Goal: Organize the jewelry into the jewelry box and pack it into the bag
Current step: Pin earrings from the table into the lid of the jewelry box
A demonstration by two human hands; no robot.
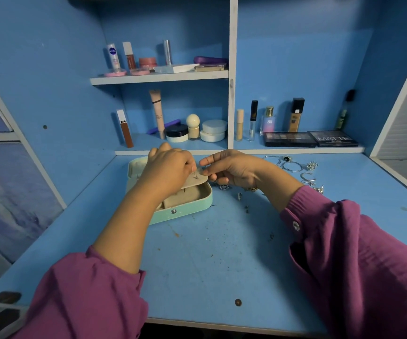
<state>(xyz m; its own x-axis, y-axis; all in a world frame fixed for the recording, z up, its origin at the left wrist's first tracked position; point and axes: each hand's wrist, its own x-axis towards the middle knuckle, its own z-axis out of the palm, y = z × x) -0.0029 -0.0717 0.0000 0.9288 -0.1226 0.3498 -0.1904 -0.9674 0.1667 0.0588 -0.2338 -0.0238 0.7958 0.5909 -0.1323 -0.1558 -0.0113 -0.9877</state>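
Note:
A mint-green jewelry box (187, 208) lies open on the blue desk, its beige lining showing. A beige inner flap (195, 181) is lifted over the box. My left hand (167, 170) hovers over the box and pinches a small earring (196, 176) at the flap. My right hand (231, 167) pinches the flap's right edge. Loose silver rings and hoops (293, 166) lie to the right, and small pieces (239, 195) sit near my right wrist. No bag is in view.
Cosmetics stand on the shelf (295, 150) right behind the box: eyeshadow palettes (310, 138), bottles, tubes and jars (213, 130). An upper shelf (158, 77) holds more. The blue desk (209, 260) reaches toward me, with cabinet walls on both sides.

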